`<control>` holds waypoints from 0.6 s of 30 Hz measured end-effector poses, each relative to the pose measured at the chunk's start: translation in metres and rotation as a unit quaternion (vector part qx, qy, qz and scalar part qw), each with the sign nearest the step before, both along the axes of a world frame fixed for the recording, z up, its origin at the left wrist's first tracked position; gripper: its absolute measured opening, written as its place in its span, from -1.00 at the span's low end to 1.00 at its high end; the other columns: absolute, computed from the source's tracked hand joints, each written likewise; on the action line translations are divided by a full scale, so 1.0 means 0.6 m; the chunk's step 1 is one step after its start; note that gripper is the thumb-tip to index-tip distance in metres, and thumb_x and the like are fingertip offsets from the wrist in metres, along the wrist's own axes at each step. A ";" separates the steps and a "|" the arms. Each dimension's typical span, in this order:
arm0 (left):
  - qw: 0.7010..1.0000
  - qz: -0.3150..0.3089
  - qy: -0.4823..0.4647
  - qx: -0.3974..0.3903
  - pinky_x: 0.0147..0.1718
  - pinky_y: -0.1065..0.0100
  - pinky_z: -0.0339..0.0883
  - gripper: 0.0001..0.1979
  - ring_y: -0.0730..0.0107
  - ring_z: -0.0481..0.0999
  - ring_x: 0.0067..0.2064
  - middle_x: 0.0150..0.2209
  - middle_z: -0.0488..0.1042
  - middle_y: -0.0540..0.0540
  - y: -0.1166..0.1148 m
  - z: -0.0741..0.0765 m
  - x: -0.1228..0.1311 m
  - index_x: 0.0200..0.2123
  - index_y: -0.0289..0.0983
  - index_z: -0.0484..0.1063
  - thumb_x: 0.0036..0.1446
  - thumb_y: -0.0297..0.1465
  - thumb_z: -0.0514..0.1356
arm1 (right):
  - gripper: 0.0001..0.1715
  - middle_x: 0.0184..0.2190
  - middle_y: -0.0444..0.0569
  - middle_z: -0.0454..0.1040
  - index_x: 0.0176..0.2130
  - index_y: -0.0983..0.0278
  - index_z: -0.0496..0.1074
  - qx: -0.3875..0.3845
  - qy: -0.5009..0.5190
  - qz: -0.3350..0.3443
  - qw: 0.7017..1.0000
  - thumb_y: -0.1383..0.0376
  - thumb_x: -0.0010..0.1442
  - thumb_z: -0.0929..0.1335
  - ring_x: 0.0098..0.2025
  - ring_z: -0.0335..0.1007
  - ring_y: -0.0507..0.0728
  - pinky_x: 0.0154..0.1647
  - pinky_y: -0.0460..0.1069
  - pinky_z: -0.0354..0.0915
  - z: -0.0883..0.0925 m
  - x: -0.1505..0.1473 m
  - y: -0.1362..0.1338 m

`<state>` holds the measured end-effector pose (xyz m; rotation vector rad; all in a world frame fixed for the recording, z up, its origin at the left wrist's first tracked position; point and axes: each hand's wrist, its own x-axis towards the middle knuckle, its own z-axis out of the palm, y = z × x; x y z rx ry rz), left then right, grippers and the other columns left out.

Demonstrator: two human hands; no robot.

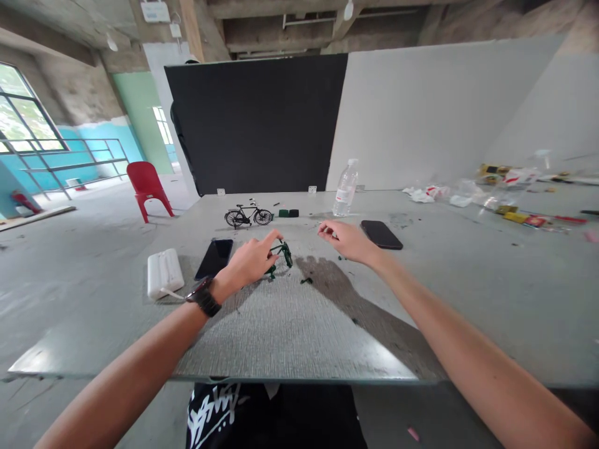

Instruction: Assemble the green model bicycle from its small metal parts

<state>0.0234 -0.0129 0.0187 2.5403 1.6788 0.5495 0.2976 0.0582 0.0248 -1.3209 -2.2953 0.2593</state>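
My left hand, with a dark watch on the wrist, is closed on a green model bicycle that stands on the grey table; the hand hides much of it. Over the table to the right, my right hand has its fingers curled together. Whatever may be between those fingertips is too small to tell. A small dark green piece lies just in front of the green bicycle. Farther back, a black model bicycle stands upright beside small dark green blocks.
Left of my left hand lie a phone and a white power bank with a cable. A dark phone is right of my right hand. Behind stands a water bottle. Wrappers and packets litter the right side.
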 end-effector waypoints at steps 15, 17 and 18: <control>1.000 -0.003 -0.002 0.009 -0.35 0.34 0.31 -0.58 0.26 0.52 -0.37 -0.38 0.51 -0.04 0.002 -0.004 0.001 0.19 -0.17 0.25 0.28 -0.34 0.14 | -0.69 -0.19 0.10 0.55 -0.15 0.26 0.51 0.080 -0.097 0.051 0.991 0.35 0.30 0.21 -0.15 0.42 0.20 -0.16 0.04 0.20 -0.079 -0.047 0.030; 1.000 -0.005 -0.002 0.012 -0.32 0.32 0.33 -0.57 0.24 0.55 -0.33 -0.37 0.53 -0.05 0.002 -0.005 0.001 0.20 -0.17 0.25 0.28 -0.33 0.14 | -0.68 -0.15 0.11 0.55 -0.10 0.26 0.52 0.080 -0.097 0.048 0.991 0.35 0.30 0.22 -0.13 0.42 0.22 -0.16 0.04 0.20 -0.083 -0.059 0.030; 1.000 -0.005 -0.001 0.014 -0.31 0.31 0.34 -0.57 0.22 0.56 -0.31 -0.36 0.53 -0.06 0.002 -0.005 0.001 0.20 -0.17 0.25 0.29 -0.32 0.15 | -0.68 -0.14 0.12 0.54 -0.07 0.26 0.52 0.081 -0.102 0.049 0.990 0.35 0.31 0.23 -0.13 0.42 0.22 -0.17 0.04 0.20 -0.084 -0.063 0.028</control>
